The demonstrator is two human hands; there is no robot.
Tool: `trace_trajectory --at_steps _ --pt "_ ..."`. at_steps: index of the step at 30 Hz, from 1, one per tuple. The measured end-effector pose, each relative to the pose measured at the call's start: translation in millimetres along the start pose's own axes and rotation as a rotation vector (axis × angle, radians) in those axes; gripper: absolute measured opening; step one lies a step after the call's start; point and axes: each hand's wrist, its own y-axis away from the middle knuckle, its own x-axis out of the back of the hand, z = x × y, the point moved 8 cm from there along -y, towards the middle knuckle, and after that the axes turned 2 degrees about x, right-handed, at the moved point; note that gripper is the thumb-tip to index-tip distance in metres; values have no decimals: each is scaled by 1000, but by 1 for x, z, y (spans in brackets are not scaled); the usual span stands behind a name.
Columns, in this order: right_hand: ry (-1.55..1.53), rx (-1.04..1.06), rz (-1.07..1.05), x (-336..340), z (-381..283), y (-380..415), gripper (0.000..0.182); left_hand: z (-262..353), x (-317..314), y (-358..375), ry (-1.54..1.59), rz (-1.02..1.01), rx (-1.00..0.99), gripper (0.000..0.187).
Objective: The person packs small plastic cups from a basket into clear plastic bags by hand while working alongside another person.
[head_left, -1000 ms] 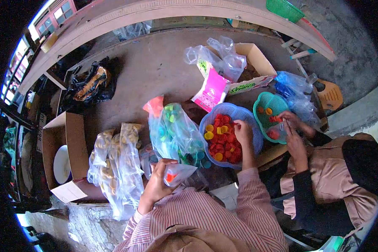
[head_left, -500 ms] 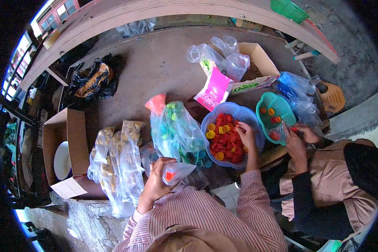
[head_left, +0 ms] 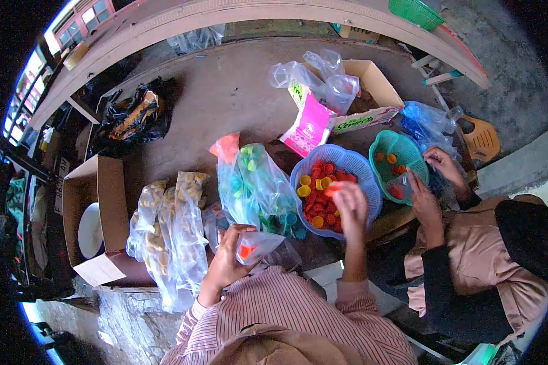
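My left hand (head_left: 226,260) pinches a small clear plastic bag (head_left: 263,246), with red-orange caps (head_left: 247,250) visible inside it. My right hand (head_left: 353,205) is lifted over the near right side of a blue plastic basket (head_left: 372,198), slightly blurred. Between its fingertips is a red cap (head_left: 333,189). Loose red and yellow plastic caps (head_left: 320,205) fill the bottom of the basket. Just beyond my left hand lie clear bags of green and teal caps (head_left: 256,182), one with an orange end.
Bags of tan caps (head_left: 186,231) lie left, beside an open cardboard box (head_left: 112,204). At right, a co-worker's hands (head_left: 428,210) work over a green basket (head_left: 385,146) with a few caps. A pink packet (head_left: 309,126) leans against another carton (head_left: 371,120). Black plastic (head_left: 139,115) lies farther back.
My right hand has come up from the caps and back toward me, now with a red cap in its fingers. My left hand stays put. The co-worker's far hand has moved up.
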Motion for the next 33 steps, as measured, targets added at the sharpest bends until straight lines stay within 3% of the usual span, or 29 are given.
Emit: trace_trajectory --at_steps 1,4,8,11,14,16,19,21,24,28,30,31,33 --pt "286 208 -141 -25 -18 12 20 0 0 0 -1 -2 0 60" --pt "309 405 -486 -104 -61 53 23 -2 -2 0 10 4 23 59" --pt "643 582 -681 -141 -43 88 15 -3 -1 1 2 21 -9 61" --pt "489 541 -650 -127 -41 80 11 -1 -1 0 -6 22 8 61" --pt "572 464 -255 -56 -30 15 10 -4 -1 0 -6 15 35 60" --pt "816 368 26 5 5 -29 16 -4 -2 -1 7 12 24 60" --pt "1031 197 43 63 68 -58 20 -4 -4 -2 -15 -10 39 59" --pt "1299 81 -162 63 93 -64 23 -4 -6 -2 -38 -35 40 64" --pt "1397 80 -224 61 105 -61 25 -15 -5 1 139 33 46 65" --pt "1222 -88 -194 70 115 -58 24 -12 0 1 273 168 -85 63" --pt "1075 128 -18 80 104 -53 28 -5 3 1 222 191 -179 52" --pt "1075 128 -23 72 93 -49 28 -1 7 0 222 193 -175 52" --pt "472 -98 137 69 77 -34 27 9 6 -4 -54 87 -115 44"
